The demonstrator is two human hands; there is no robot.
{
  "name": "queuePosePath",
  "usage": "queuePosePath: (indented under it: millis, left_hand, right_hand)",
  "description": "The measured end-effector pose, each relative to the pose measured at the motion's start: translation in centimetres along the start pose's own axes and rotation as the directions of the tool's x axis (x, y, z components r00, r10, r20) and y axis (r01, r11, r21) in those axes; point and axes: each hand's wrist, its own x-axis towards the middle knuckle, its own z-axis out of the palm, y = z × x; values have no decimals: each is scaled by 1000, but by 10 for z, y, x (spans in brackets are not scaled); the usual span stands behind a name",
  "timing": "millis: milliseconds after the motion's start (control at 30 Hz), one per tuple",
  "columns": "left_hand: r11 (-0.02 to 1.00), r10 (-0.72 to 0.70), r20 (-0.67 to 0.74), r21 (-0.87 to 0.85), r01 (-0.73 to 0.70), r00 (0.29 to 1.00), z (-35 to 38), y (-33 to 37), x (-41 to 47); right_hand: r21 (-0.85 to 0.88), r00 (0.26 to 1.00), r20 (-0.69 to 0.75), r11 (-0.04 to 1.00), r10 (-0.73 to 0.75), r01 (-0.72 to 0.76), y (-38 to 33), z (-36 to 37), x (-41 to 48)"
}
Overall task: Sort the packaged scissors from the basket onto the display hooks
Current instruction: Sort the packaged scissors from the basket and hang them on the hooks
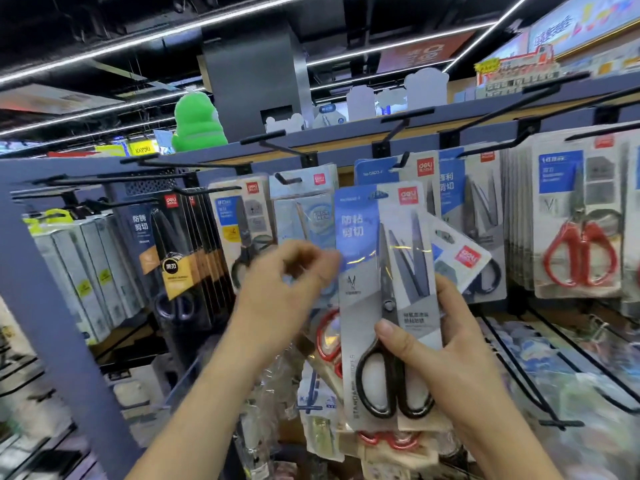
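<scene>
Head view: right hand (450, 358) grips a packaged scissors (388, 271) low on the card, thumb laid across the front just above the black handle loops, fingers wrapped round behind the right edge. Long axis of the pack near vertical, leaning slightly left at the top — blades point up, handles down, printed face toward the camera, hang hole at the top edge. Pack sits in front of the rack, at the middle of the row, its top just below a black display hook (401, 161) that carries a blue-and-grey hanging pack (426, 174). Behind its right edge a tilted pack (460, 254) slants down to the right; whether it hangs or is held, cannot tell. Left hand (291, 271) is raised at the pack's left edge, fingers curled, heavily blurred — cannot tell whether it pinches anything. Left of it hang a pale pack (304, 209) and black-and-orange packs (180, 258); to the right, well apart, red-handled packs (581, 237) crowd their hook. Several long pegs above the row stick out toward the camera with bare tips. Below the hands lie loose packs (325, 341), some with red handles. Lower wire hooks (519, 368) jut out at the right; a blue upright post (52, 306) bounds the rack on the left.
</scene>
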Motion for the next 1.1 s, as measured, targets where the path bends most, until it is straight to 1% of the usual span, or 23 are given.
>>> queuePosePath:
  millis: [33,67,100,133,200,233,333,400,433,467,567,633,700,733,800,900,967,1033,1100]
  left_hand:
    - [999,-31,120,-34,35,992,5,0,-16]
    - [997,-36,158,-61,46,987,10,-2,-29]
    - [995,-40,120,-83,50,992,14,-5,-38]
    - [995,-47,34,-84,50,998,17,-9,-44]
    - [995,-66,-115,-84,57,991,18,-11,-51]
    - [995,-76,-156,-83,63,985,17,-11,-53]
    - [992,-105,-206,-95,87,973,16,-14,-62]
    - [979,-170,-198,-146,143,965,17,-19,-69]
    - [968,-200,-191,-190,164,961,17,-21,-72]
    - [954,-222,-192,-243,172,956,18,-21,-75]
    - [901,-306,-195,-376,217,932,18,-20,-82]
    - [881,-359,-232,-404,246,904,15,-21,-86]
    - [874,-384,-272,-415,253,882,13,-25,-90]
    - [874,-383,-290,-421,243,877,12,-26,-92]
    - [881,-362,-301,-418,219,882,11,-27,-97]
    - [881,-335,-241,-424,212,911,7,-21,-98]
    - [822,-331,-183,-538,187,926,-3,-13,-88]
    - [723,-308,-120,-674,150,944,-16,-8,-69]
    - [677,-283,-103,-726,123,954,-25,-1,-45]
  right_hand:
    - [-4,1000,-17,1000,-14,14,1,4,1]
    - [-6,999,-40,1000,-26,26,1,9,1]
    - [-10,996,-86,999,-34,34,3,12,2]
    - [14,990,-141,1000,-19,21,2,18,2]
    - [76,968,-244,996,53,-35,0,26,-1]
    - [100,963,-255,993,87,-63,0,28,-3]
    - [130,955,-264,986,136,-104,-1,34,-11]
    - [83,945,-285,987,157,-139,-1,39,-14]
    - [52,949,-281,990,141,-132,-2,41,-16]
    - [26,959,-255,993,120,-117,-4,43,-17]
    - [-31,992,-97,995,86,-90,-15,45,-24]
    - [-41,999,24,998,40,-39,-16,40,-26]
    - [-75,987,148,996,65,-55,-19,35,-30]
    - [-131,978,191,990,85,-60,-18,32,-32]
    - [-257,967,230,965,109,-48,-16,26,-37]
    - [-302,961,252,952,119,-39,-11,17,-43]
    - [-315,955,276,949,111,-19,-11,11,-48]
    - [-337,945,301,941,125,-17,-13,6,-52]
    - [-364,939,318,931,126,-2,-14,4,-57]
